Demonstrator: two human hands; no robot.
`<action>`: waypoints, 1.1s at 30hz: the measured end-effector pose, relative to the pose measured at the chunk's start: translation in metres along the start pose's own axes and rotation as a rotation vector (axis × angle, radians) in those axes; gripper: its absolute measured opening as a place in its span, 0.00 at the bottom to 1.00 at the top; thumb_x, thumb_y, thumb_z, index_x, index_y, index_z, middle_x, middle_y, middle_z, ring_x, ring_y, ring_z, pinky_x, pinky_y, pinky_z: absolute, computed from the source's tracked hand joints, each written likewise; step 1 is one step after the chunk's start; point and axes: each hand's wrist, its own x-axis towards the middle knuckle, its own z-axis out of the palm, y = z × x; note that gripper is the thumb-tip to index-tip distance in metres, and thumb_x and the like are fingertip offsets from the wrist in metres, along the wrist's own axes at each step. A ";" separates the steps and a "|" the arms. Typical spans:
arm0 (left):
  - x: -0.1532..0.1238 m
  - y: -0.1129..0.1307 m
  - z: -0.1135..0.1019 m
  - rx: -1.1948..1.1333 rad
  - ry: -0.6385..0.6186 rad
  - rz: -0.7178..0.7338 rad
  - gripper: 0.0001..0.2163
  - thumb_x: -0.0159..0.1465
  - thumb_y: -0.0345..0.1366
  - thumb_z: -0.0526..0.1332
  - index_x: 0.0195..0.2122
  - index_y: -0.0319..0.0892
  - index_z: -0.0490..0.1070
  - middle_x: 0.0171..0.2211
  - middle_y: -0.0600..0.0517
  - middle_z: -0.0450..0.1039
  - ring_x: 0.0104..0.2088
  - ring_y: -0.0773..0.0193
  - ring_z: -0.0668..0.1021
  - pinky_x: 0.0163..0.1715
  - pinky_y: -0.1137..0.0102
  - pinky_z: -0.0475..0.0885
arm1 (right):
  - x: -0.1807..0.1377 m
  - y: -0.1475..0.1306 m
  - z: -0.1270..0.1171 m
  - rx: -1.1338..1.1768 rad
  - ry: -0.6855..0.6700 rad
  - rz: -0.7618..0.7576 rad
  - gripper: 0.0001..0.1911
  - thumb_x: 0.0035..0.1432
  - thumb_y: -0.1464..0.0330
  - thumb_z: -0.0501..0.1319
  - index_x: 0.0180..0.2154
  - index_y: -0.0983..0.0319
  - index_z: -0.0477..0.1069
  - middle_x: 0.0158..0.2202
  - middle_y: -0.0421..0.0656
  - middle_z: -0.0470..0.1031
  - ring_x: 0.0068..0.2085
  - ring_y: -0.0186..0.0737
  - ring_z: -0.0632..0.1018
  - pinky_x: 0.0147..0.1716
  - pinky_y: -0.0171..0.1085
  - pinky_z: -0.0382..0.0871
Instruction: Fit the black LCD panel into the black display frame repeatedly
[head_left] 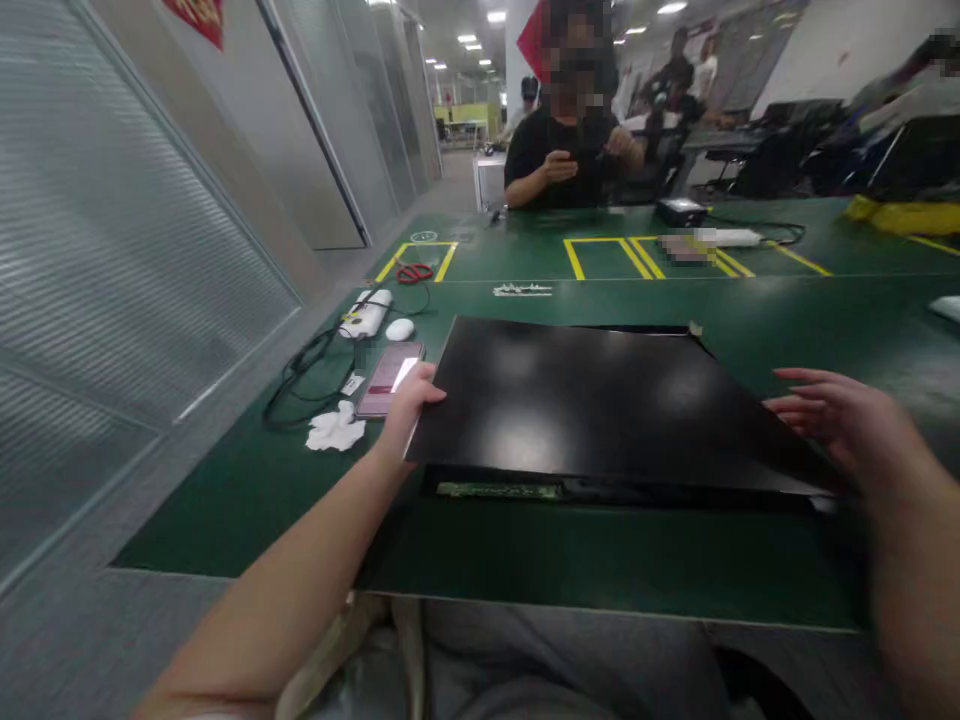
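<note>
Just outside the left hand [411,402], on its far-left side, a crumpled white tissue [334,429] lies on the green table [247,490]. A pink-screened phone [389,378] sits right beside the knuckles, and a looped black cable [300,375] trails away beyond both. The left hand itself is closed on the left edge of a black panel [600,410], thumb on top and fingers curled around the rim. The panel stretches from that hand across to the other, its near edge raised slightly off the table. A narrow green circuit strip [499,490] shows beneath that edge, just right of the left wrist. The right hand [844,420] is blurred, fingers spread wide and held flat at the panel's right corner. Whether they touch it I cannot tell.
</note>
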 end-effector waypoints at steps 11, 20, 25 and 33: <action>0.005 0.017 -0.003 0.007 0.097 0.231 0.06 0.41 0.30 0.61 0.22 0.41 0.74 0.27 0.52 0.75 0.27 0.62 0.75 0.27 0.70 0.70 | 0.000 0.010 0.002 -0.086 -0.297 0.000 0.26 0.45 0.69 0.64 0.50 0.57 0.73 0.33 0.51 0.84 0.29 0.48 0.84 0.27 0.40 0.81; 0.014 0.010 -0.012 0.111 0.037 0.200 0.15 0.44 0.36 0.66 0.35 0.40 0.77 0.30 0.53 0.77 0.31 0.61 0.76 0.30 0.70 0.69 | -0.003 0.008 0.002 -0.096 -0.208 -0.045 0.26 0.46 0.71 0.66 0.50 0.59 0.73 0.32 0.49 0.84 0.29 0.44 0.83 0.27 0.36 0.80; 0.021 0.005 -0.020 0.145 -0.014 0.137 0.17 0.45 0.36 0.68 0.38 0.41 0.76 0.32 0.54 0.78 0.31 0.59 0.78 0.29 0.69 0.70 | -0.010 0.001 0.007 -0.133 -0.185 -0.027 0.24 0.46 0.73 0.66 0.49 0.60 0.73 0.31 0.48 0.83 0.27 0.42 0.82 0.25 0.33 0.78; 0.008 0.005 -0.004 0.191 0.004 0.150 0.16 0.49 0.37 0.66 0.40 0.40 0.77 0.33 0.53 0.79 0.36 0.59 0.78 0.33 0.70 0.70 | -0.009 0.002 0.006 -0.101 -0.131 -0.055 0.17 0.50 0.74 0.63 0.45 0.61 0.74 0.29 0.48 0.83 0.25 0.40 0.82 0.23 0.32 0.77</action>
